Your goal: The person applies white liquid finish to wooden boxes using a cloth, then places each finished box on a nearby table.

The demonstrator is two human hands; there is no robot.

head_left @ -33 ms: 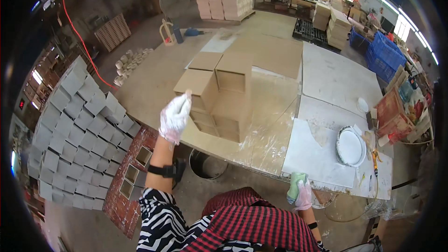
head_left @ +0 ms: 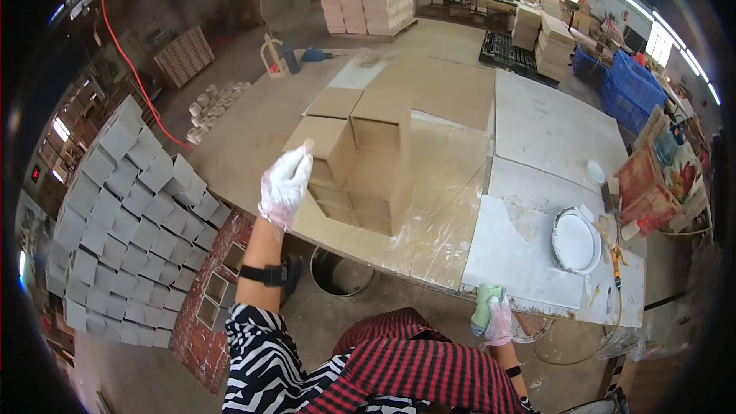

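Note:
My left hand (head_left: 284, 186), in a stained white glove with a bare fingertip showing, is at the near left corner of a cluster of brown square boxes (head_left: 328, 138). Its fingers are pressed together; I cannot make out whether they touch a box or pinch something small. Several of the boxes stand joined or packed together, with hollow faces showing. Down at the table's front edge, my gloved right hand (head_left: 501, 322) is closed around a soft light green wad (head_left: 484, 308), a sponge or a cloth. A round tub of white liquid (head_left: 577, 241) stands on the table, farther right.
The wide table (head_left: 448, 184) is splashed with white. An air hose with a yellow-handled tool (head_left: 617, 257) lies at its right edge. Stacked grey boxes (head_left: 123, 238) rise at left beside a red board (head_left: 201, 337). A dark bucket (head_left: 341, 272) stands below the table edge.
My left hand has shifted slightly up and left beside the brown boxes. My right hand keeps its place with the green wad.

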